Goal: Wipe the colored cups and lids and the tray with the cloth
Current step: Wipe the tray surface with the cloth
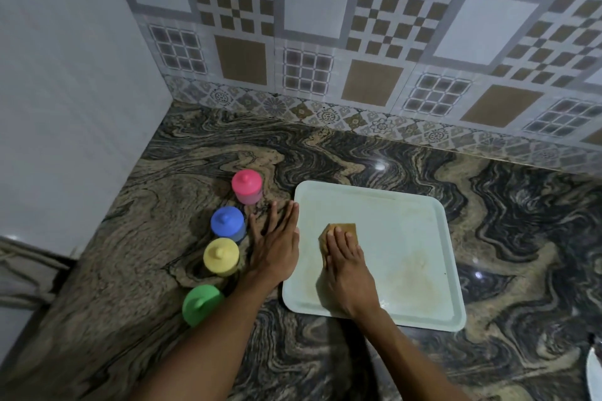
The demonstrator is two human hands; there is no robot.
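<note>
Cloth [342, 230] lies pressed under the straight fingers of the right hand [347, 267] on the tray [407, 205], whose brownish stain [415, 273] lies just right of that hand; left hand [275, 247] rests flat, holding nothing, on the worktop [195, 172].

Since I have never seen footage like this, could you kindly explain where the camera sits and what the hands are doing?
No machine here: a person works with bare hands, filmed by one camera worn on the head, looking down. On the marbled counter lies a pale tray; left of it stand four lidded cups in a row: pink cup, blue cup, yellow cup, green cup. The right hand presses a brown cloth flat on the tray. The left hand lies flat on the counter by the tray's left edge, holding nothing.
</note>
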